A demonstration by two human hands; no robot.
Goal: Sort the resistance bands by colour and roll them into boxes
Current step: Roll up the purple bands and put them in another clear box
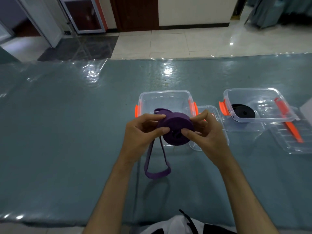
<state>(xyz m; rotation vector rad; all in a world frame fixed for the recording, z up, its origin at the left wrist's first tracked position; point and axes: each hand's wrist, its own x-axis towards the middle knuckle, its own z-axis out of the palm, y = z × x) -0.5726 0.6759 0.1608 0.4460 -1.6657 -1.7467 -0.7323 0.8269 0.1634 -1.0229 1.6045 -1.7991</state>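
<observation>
Left hand [143, 130] and right hand [202, 130] pinched from either side on the purple band coil [175, 130], its axis pointing toward the camera, unrolled tail [157, 173] hanging below. Just beyond: empty clear box [165, 97], equally near both. Farther right: box with black roll [243, 113].

We see glossy pale tiled floor [202, 43], dark mat [79, 48] by glass door [84, 14], cream wall [194, 9], teal plastic-covered table [67, 115] glinting.
</observation>
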